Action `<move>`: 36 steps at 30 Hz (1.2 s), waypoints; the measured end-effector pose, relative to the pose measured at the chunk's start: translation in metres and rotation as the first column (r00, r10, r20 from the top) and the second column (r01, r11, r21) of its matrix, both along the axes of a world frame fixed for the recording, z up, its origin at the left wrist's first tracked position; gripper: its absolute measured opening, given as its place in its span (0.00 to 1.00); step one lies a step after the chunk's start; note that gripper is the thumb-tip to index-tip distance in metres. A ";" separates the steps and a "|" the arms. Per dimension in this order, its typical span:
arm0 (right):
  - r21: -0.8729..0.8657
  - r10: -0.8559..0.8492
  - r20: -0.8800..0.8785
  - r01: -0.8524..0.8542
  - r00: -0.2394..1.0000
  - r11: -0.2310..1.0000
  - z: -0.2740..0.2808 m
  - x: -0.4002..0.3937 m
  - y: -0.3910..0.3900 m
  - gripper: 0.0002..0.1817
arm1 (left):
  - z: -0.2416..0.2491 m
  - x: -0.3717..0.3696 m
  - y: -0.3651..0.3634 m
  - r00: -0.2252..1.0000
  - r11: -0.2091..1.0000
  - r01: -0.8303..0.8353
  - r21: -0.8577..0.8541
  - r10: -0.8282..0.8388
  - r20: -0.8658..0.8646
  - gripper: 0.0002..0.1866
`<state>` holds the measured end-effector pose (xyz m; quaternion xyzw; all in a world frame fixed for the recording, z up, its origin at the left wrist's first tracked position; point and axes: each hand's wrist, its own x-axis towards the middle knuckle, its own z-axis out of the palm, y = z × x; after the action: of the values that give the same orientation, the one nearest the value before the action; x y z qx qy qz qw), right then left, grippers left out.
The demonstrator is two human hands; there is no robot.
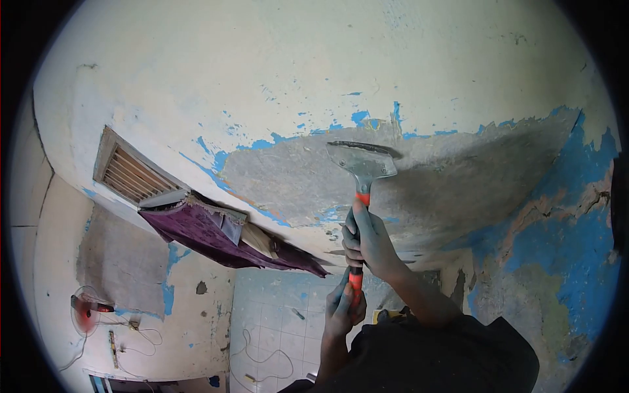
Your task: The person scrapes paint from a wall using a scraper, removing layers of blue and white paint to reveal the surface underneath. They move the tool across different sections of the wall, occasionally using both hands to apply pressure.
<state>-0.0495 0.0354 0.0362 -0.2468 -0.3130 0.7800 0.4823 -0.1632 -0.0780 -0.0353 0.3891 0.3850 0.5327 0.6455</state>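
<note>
A long-handled wall scraper (pixel 362 160) with a wide metal head and an orange-and-black handle points up at the wall. Its blade edge lies close to the bare grey patch (pixel 282 173), just under the border of the pale paint. My right hand (pixel 372 242) is wrapped round the upper handle, below the head. Lower down, near the handle's end, my left hand (pixel 342 308) is closed round the orange grip. Flakes of blue paint (pixel 359 118) and ragged pale edges run along the top of the patch.
A slatted vent (pixel 137 173) sits in the wall at left, with purple cloth (pixel 209 239) hanging beside it. A red fan (pixel 85 311) is mounted lower left. A white cable (pixel 268 357) trails over the tiled floor (pixel 288 340). Blue paint and a crack mark the right wall (pixel 570 229).
</note>
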 end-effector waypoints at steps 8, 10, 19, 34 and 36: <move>0.017 -0.004 0.019 0.004 1.000 1.000 0.008 0.000 -0.002 0.27 | 0.004 -0.002 -0.003 1.000 1.000 0.018 -0.026 -0.017 0.026 0.30; 0.020 -0.018 0.028 0.017 0.999 1.000 0.010 0.001 0.000 0.27 | 0.003 -0.003 0.000 0.999 0.999 0.033 -0.021 -0.032 0.042 0.30; -0.020 0.003 -0.009 -0.003 1.000 1.000 -0.003 0.001 -0.002 0.27 | -0.004 -0.003 0.000 0.999 0.999 0.044 0.010 -0.044 -0.023 0.33; -0.047 -0.062 -0.086 0.058 0.994 0.997 -0.022 0.018 -0.004 0.29 | -0.006 0.003 0.000 0.976 0.998 0.056 -0.020 -0.059 -0.208 0.28; -0.050 -0.067 -0.081 0.063 0.994 0.997 -0.028 0.014 -0.008 0.29 | -0.010 0.000 -0.006 0.976 0.998 0.046 -0.037 -0.053 -0.212 0.28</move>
<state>-0.0351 0.0279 0.0086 -0.2360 -0.2661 0.7806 0.5140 -0.1629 -0.0841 -0.0455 0.4430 0.4506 0.4656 0.6196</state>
